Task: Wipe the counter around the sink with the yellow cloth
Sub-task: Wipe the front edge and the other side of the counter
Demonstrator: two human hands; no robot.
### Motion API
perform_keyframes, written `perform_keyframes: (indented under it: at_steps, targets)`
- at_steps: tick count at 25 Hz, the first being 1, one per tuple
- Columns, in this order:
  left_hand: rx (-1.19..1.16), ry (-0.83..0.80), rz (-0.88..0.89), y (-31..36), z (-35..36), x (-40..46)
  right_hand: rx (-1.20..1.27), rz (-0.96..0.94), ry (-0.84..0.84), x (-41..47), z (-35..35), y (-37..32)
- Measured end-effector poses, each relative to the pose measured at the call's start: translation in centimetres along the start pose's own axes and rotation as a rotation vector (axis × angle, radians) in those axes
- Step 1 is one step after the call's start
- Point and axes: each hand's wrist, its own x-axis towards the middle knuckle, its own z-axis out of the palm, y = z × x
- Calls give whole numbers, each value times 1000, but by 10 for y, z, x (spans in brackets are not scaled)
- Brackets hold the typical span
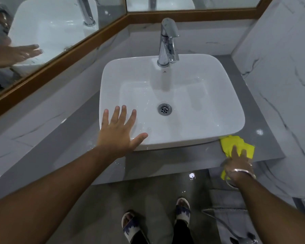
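Note:
A white rectangular sink (225, 106) sits on a grey counter (165, 161). The yellow cloth (236, 144) lies crumpled on the counter at the sink's front right corner. My right hand (238, 166) presses down on the cloth, fingers spread over it, with a bit of cloth showing below the palm at the counter's front edge. A metal bangle circles that wrist. My left hand (118, 132) rests flat on the sink's front left rim with its fingers apart, holding nothing.
A chrome tap (167, 41) stands at the back of the sink. Wood-framed mirrors (60, 57) line the back and left walls. A marble wall (280, 85) closes the right side. Water drops dot the counter. Below are the floor, my sandalled feet and a hose (224, 224).

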Motion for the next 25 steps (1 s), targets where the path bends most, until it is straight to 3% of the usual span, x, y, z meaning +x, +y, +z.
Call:
perform_keyframes:
  at_steps: [2, 4, 6, 8, 10, 12, 17, 19, 21, 23, 25]
  targets:
    - [-8, 2, -12, 2, -2, -1, -145, -104, -58, -37, 22, -63]
    - [-6, -3, -16, 2, -5, -2, 42, -418, -54, -100, 58, -144]
    - [0, -16, -13, 2, -6, -4, 66, -763, -58, -149, 77, -207]
    - [1, -20, -10, 2, -6, -3, -18, -860, -150, -146, 65, -214]
    - [7, -26, -15, 3, -5, -4, -69, -957, 16, -123, 50, -187]
    - [12, -25, -28, 4, -5, -3, -83, -918, 108, -92, 37, -148]
    - [20, -59, -41, 2, -6, -2, 50, -431, 202, -41, 20, -62]
    - [19, -66, -45, 2, -7, -1, 205, -206, 188, -40, 22, -65]
    - [11, -65, -51, 2, -7, -2, 212, -40, 107, -54, 31, -100]
    - [9, -57, -46, 3, -7, -1, 126, -118, 56, -81, 43, -148]
    - [1, -40, -37, 4, -7, -1, 35, -339, 3, -107, 55, -182]
